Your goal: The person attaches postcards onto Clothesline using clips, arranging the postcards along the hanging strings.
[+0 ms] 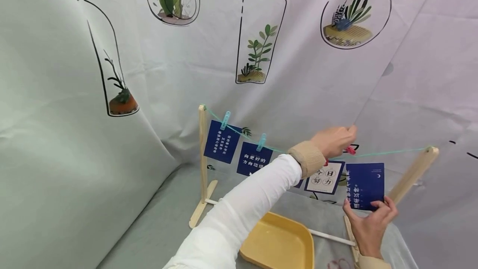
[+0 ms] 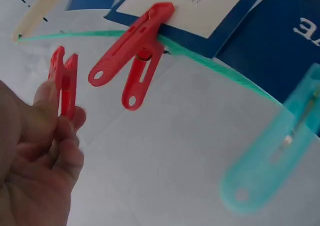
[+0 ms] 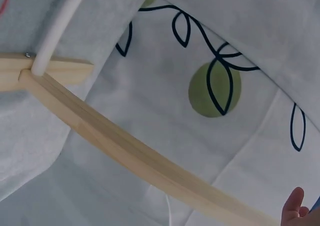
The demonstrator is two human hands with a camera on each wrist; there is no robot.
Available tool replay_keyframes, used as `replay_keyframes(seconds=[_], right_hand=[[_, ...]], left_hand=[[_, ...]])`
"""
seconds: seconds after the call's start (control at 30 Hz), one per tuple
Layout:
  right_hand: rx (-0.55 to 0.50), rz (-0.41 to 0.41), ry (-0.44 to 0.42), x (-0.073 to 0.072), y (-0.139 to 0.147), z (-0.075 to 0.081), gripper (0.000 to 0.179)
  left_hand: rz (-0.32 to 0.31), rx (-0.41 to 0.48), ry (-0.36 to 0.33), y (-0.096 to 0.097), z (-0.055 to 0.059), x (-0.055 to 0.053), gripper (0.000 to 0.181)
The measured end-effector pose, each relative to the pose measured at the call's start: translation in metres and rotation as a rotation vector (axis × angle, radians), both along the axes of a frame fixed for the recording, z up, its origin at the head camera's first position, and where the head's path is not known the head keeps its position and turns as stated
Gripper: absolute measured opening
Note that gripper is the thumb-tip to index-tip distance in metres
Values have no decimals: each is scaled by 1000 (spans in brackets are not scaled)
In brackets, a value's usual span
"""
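Note:
High over the cord, my left hand (image 1: 333,141) pinches a red clothespin (image 2: 64,83) by its handles, and the pin's jaws stand slightly apart. My right hand (image 1: 371,224) grips the lower edge of a dark blue card (image 1: 365,184) with white writing, held upright near the right post. Beside it, a white card with a blue border (image 1: 324,179) hangs from the green cord (image 2: 225,70) by another red clothespin (image 2: 135,50). In the right wrist view only some fingertips (image 3: 294,203) of that hand show at the corner.
Two blue cards (image 1: 223,141) hang at the left under teal clothespins (image 1: 225,120); another is mostly hidden by my left arm. Wooden posts (image 1: 203,152) carry the cord, joined below by a white rod (image 1: 330,236). A yellow tray (image 1: 278,242) lies underneath. Printed fabric (image 1: 209,65) forms the backdrop.

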State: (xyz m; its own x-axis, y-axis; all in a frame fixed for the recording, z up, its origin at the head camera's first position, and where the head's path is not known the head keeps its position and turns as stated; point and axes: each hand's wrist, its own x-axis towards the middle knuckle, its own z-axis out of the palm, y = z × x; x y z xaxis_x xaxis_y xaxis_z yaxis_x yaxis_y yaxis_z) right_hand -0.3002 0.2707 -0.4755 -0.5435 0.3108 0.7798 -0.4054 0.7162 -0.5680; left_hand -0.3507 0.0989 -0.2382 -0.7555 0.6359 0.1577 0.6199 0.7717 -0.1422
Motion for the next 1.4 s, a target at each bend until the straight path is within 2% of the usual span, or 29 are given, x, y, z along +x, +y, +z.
replay_keyframes(seconds=[0.17, 0.4, 0.53, 0.77, 0.97, 1.07, 1.13, 1.23, 1.3, 1.4], right_hand=[[28, 10, -8, 3, 2, 3, 62], [32, 12, 3, 3, 3, 4, 60], [45, 24, 27, 0, 2, 7, 60], [12, 57, 117, -2, 1, 7, 61], [33, 81, 153, -3, -1, 7, 63], [35, 87, 160, -5, 0, 6, 62], [18, 101, 182, 2, -8, 15, 61], [5, 110, 205, 5, -13, 18, 62], [10, 110, 212, 5, -13, 17, 64], [32, 95, 190, -4, -2, 3, 66]], left_hand=[[-16, -26, -27, 7, -5, -1, 12], [-22, -12, -1, 9, -7, -3, 12], [-32, -10, 11, 10, -10, -4, 16], [-69, 7, 37, 12, -23, -4, 23], [-71, 29, -3, 12, -29, -6, 38], [-95, 22, -4, 11, -30, -7, 39], [-121, 17, 7, 10, -31, -6, 38], [-158, 10, 11, 9, -31, -6, 37], [-170, 13, 1, 9, -31, -5, 38], [-178, 4, 12, 10, -31, -4, 38]])
